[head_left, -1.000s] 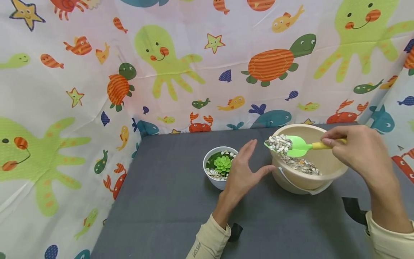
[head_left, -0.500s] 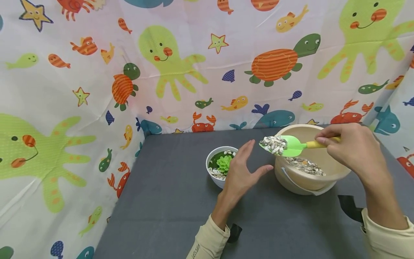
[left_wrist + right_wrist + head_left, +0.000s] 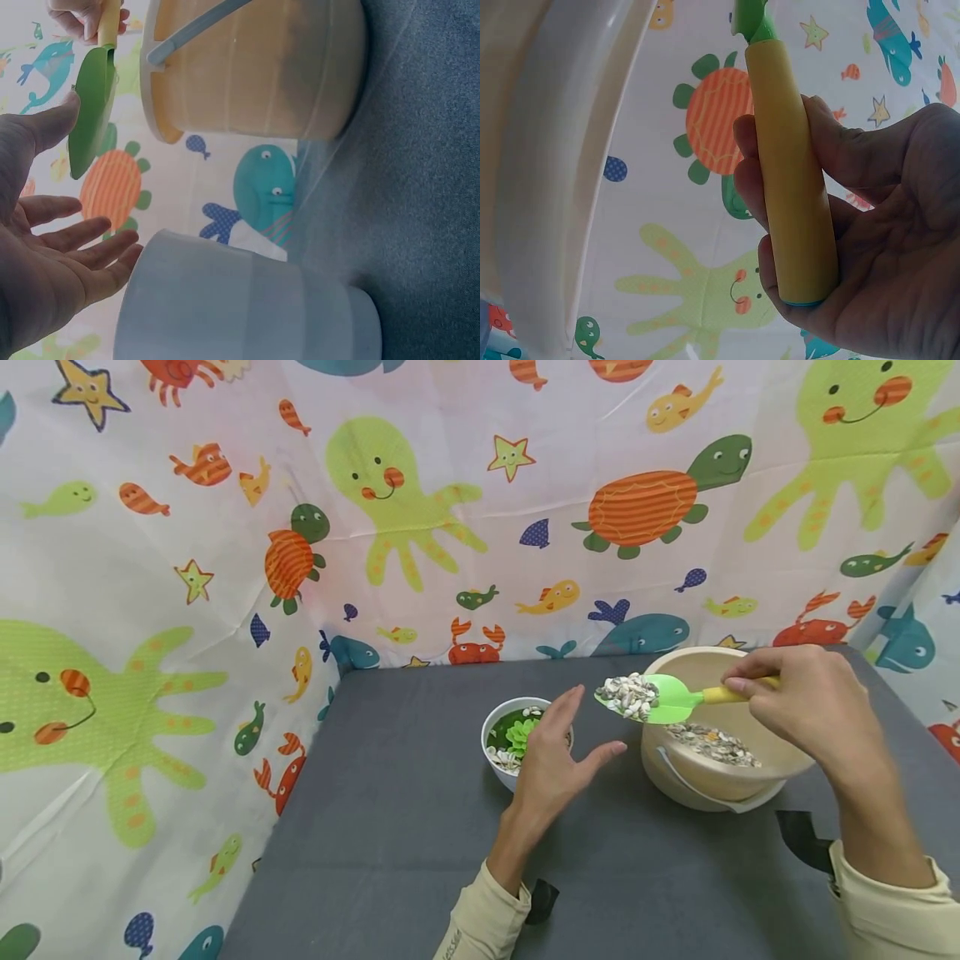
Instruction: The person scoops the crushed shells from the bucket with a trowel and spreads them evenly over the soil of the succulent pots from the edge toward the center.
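Observation:
My right hand point(image 3: 806, 693) grips the yellow handle of a small trowel point(image 3: 675, 700) with a green blade. Pale pebbles point(image 3: 630, 696) are heaped on the blade, which sticks out past the left rim of a cream bucket point(image 3: 705, 793). More pebbles lie inside the bucket. In the right wrist view, fingers and thumb wrap the handle point(image 3: 791, 172). My left hand point(image 3: 551, 760) is held with fingers spread, nothing in it, between bucket and pot. It partly hides a white pot point(image 3: 501, 768) with a green succulent point(image 3: 519, 737) and white stones.
A grey cloth point(image 3: 390, 810) covers the table. Behind and to the left hangs a curtain point(image 3: 435, 485) printed with sea animals. The bucket's grey handle point(image 3: 686, 785) hangs down its front side.
My right hand has carried the loaded trowel a little to the left, away from over the bucket and toward the pot. The left hand stays spread, almost still, while the view shifts slightly.

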{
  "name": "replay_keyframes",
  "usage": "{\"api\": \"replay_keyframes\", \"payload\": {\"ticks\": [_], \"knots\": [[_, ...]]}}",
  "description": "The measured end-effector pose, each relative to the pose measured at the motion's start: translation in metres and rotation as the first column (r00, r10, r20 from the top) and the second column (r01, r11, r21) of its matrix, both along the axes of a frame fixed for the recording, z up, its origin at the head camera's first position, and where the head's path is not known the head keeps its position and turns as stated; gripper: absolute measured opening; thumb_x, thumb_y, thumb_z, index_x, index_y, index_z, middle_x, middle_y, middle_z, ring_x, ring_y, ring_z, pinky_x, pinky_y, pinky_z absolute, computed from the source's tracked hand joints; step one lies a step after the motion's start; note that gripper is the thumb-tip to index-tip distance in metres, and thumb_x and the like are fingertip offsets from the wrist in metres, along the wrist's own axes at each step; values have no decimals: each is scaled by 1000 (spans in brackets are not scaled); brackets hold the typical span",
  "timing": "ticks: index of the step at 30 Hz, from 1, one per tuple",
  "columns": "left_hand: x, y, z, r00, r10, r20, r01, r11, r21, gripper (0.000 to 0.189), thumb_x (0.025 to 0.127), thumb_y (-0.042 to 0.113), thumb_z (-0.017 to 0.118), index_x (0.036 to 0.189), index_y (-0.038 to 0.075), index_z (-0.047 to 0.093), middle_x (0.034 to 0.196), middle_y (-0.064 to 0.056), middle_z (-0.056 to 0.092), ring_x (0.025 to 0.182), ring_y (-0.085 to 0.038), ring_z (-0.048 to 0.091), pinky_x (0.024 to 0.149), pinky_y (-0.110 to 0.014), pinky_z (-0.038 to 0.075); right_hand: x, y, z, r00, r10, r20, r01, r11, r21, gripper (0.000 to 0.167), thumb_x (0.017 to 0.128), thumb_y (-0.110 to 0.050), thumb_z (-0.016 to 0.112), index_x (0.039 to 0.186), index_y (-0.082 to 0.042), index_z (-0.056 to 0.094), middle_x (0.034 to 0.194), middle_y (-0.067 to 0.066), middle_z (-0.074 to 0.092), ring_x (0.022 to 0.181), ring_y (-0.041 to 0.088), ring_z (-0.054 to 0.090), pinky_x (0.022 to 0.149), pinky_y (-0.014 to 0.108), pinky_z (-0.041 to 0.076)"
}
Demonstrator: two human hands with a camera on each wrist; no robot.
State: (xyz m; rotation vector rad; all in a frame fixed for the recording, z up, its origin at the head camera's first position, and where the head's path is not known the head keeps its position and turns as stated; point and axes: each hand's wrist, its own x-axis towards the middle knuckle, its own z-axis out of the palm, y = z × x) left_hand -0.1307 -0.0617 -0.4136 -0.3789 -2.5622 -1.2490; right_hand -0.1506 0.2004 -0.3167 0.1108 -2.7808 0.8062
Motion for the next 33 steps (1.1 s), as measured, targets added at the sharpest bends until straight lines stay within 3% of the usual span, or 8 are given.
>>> {"api": "replay_keyframes", "payload": {"ticks": [19,27,33], "knots": [[2,-16,-1,998,64,-11,-64,998,-3,82,87,41,85,156,14,51,160,-4,53,150,-22,50,122,-43,43,-4,-12,4,997,76,-15,-76,996,-48,19,92,-11,74,104,3,80,96,27,74,85,34,56,58,33,37],[2,-25,-2,996,86,21,-87,996,19,84,86,44,85,157,15,50,162,-3,50,151,-22,48,122,-45,43,-4,-21,3,996,90,-1,-90,994,-55,19,93,-11,74,105,3,79,97,26,74,87,35,57,60,34,39],[0,-31,-5,996,90,-9,-89,996,26,82,86,43,85,154,12,52,161,-5,51,150,-24,49,123,-46,43,-5,-25,2,994,109,-19,-110,992,-56,17,92,-10,75,104,2,80,95,25,75,85,34,58,59,31,40]]}}
